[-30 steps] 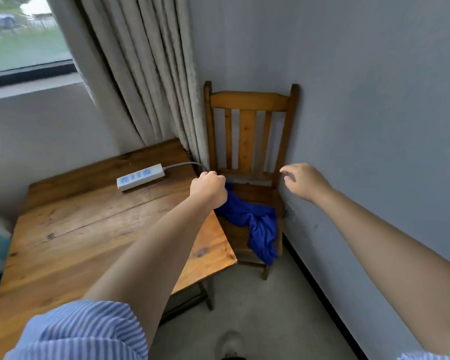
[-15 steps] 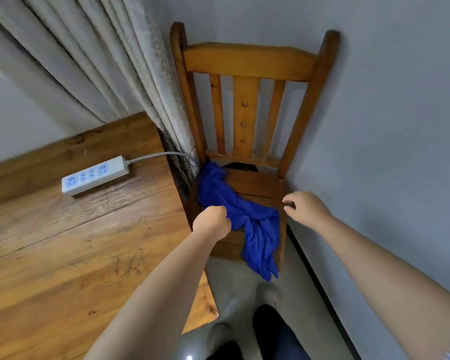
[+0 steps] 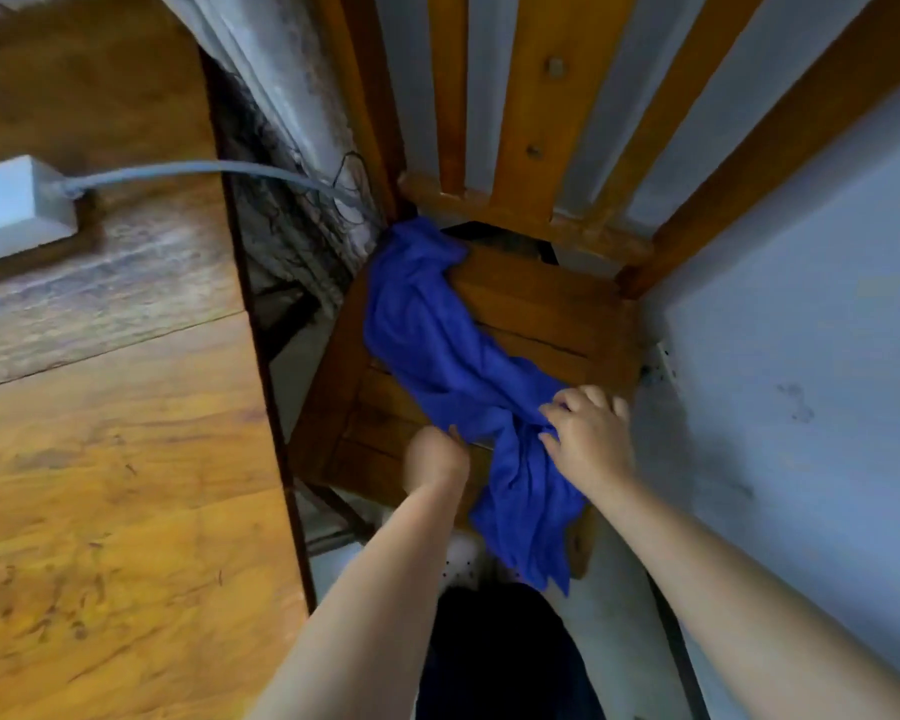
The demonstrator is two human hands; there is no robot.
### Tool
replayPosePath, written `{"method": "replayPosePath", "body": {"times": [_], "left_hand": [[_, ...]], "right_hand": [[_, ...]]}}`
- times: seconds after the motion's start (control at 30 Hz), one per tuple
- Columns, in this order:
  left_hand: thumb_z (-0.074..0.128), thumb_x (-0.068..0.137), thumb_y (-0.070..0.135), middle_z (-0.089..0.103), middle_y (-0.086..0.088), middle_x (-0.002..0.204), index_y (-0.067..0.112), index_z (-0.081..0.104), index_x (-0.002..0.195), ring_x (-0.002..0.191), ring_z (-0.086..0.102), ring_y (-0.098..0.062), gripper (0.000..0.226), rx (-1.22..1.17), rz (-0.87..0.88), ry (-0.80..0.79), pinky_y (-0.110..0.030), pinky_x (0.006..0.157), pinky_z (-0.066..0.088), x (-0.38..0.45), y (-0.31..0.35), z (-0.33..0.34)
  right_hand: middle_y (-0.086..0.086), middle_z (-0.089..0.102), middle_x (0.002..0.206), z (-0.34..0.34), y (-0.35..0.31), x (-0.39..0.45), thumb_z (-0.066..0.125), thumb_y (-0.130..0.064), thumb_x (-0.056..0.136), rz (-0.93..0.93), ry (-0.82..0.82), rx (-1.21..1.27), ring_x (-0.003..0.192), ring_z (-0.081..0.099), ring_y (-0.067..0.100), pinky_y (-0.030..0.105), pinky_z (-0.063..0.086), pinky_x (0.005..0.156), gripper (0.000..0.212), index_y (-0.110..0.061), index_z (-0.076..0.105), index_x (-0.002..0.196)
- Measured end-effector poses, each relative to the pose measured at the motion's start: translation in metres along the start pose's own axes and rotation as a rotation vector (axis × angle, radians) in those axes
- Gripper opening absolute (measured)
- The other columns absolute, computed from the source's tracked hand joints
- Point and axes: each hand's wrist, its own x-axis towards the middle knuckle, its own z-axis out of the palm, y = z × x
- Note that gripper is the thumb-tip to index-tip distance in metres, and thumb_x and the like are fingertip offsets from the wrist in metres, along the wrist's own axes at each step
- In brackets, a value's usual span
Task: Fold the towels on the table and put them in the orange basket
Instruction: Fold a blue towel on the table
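On chair seat (image 3: 541, 309): both hands (left (image 3: 435, 459), right (image 3: 588, 439)) gripping blue towel (image 3: 437, 345).

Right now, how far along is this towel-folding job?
Barely begun. Nothing looks folded: the crumpled blue cloth towel lies across the wooden slatted chair, one end hanging over the seat's front edge. In hand: the right hand grips it, and the left hand reaches its edge. Left: carrying it to the wooden table, folding, and basketing; no orange basket is in view.
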Motion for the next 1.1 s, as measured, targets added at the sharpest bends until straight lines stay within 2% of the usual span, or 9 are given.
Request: {"method": "replayPosePath", "body": {"times": [0.07, 0.13, 0.27, 0.37, 0.5, 0.63, 0.9, 1.03, 1.1], "left_hand": [[0.035, 0.098, 0.030, 0.060, -0.019, 0.117, 0.000, 0.058, 0.109, 0.110, 0.056, -0.033, 0.039, -0.067, -0.063, 0.038, -0.034, 0.083, 0.044, 0.024, -0.002, 0.013], [0.040, 0.097, 0.032, 0.061, -0.020, 0.117, 0.000, 0.058, 0.110, 0.111, 0.056, -0.034, 0.039, -0.099, -0.076, 0.091, -0.035, 0.081, 0.044, 0.041, -0.004, 0.019], [0.044, 0.095, 0.026, 0.061, -0.020, 0.118, -0.001, 0.060, 0.108, 0.112, 0.054, -0.034, 0.034, -0.101, -0.054, 0.134, -0.037, 0.083, 0.044, 0.056, -0.007, 0.027], [0.045, 0.095, 0.021, 0.061, -0.021, 0.116, 0.000, 0.061, 0.106, 0.110, 0.055, -0.035, 0.029, -0.194, -0.063, 0.131, -0.035, 0.083, 0.043, 0.053, -0.007, 0.022], [0.048, 0.093, 0.020, 0.065, -0.018, 0.105, 0.004, 0.062, 0.100, 0.098, 0.059, -0.032, 0.023, -0.402, -0.026, 0.152, -0.031, 0.074, 0.042, 0.024, -0.001, 0.004], [0.052, 0.092, 0.019, 0.067, -0.013, 0.103, 0.006, 0.065, 0.103, 0.097, 0.060, -0.027, 0.021, -0.475, 0.090, 0.234, -0.025, 0.074, 0.040, -0.017, 0.009, -0.032], [0.058, 0.088, 0.017, 0.063, -0.002, 0.079, 0.005, 0.068, 0.092, 0.078, 0.055, -0.014, 0.016, -0.544, 0.402, 0.381, -0.022, 0.069, 0.037, -0.097, 0.021, -0.142], [0.059, 0.087, 0.013, 0.049, 0.009, 0.057, 0.015, 0.059, 0.071, 0.057, 0.044, -0.006, 0.016, -0.593, 0.600, 0.466, -0.017, 0.053, 0.031, -0.146, 0.015, -0.224], [0.059, 0.086, 0.010, 0.046, 0.011, 0.053, 0.015, 0.058, 0.070, 0.054, 0.041, -0.003, 0.017, -0.641, 0.681, 0.499, -0.018, 0.052, 0.030, -0.171, 0.011, -0.266]], "right_hand": [[0.004, 0.069, 0.074, 0.021, 0.000, 0.010, 0.091, -0.023, 0.039, -0.042, 0.074, -0.069, 0.071, 0.066, 0.026, 0.036, 0.051, 0.062, 0.040, -0.014, 0.074, 0.075], [0.003, 0.068, 0.070, 0.035, 0.002, 0.018, 0.090, -0.020, 0.040, -0.051, 0.111, -0.120, 0.068, 0.066, 0.025, 0.035, 0.049, 0.065, 0.035, -0.015, 0.074, 0.071], [0.005, 0.067, 0.064, 0.045, 0.011, 0.027, 0.084, -0.005, 0.053, -0.036, 0.158, -0.040, 0.063, 0.063, 0.028, 0.033, 0.023, 0.068, 0.015, -0.011, 0.072, 0.060], [0.009, 0.070, 0.077, 0.037, 0.014, 0.028, 0.070, -0.004, 0.073, 0.023, 0.082, 0.075, 0.079, 0.061, 0.031, 0.033, 0.022, 0.072, 0.003, -0.007, 0.071, 0.073], [0.015, 0.066, 0.097, 0.008, 0.014, 0.034, 0.049, -0.011, 0.089, 0.306, 0.062, 0.329, 0.100, 0.053, 0.033, 0.036, 0.026, 0.084, 0.017, -0.005, 0.061, 0.099], [0.019, 0.066, 0.102, -0.050, 0.005, 0.032, 0.046, -0.011, 0.091, 0.415, 0.092, 0.465, 0.099, 0.057, 0.037, 0.045, 0.040, 0.092, 0.018, -0.004, 0.057, 0.103], [0.013, 0.066, 0.096, -0.192, -0.048, 0.020, 0.042, -0.015, 0.094, 0.326, 0.276, 0.560, 0.095, 0.057, 0.035, 0.044, 0.038, 0.094, 0.017, -0.010, 0.057, 0.101], [0.013, 0.066, 0.095, -0.271, -0.099, 0.006, 0.042, -0.014, 0.094, 0.151, 0.401, 0.559, 0.094, 0.057, 0.034, 0.041, 0.037, 0.091, 0.017, -0.008, 0.057, 0.099], [0.014, 0.066, 0.092, -0.310, -0.126, -0.004, 0.043, -0.011, 0.093, 0.063, 0.476, 0.580, 0.092, 0.057, 0.034, 0.043, 0.038, 0.090, 0.016, -0.006, 0.057, 0.096]]}}
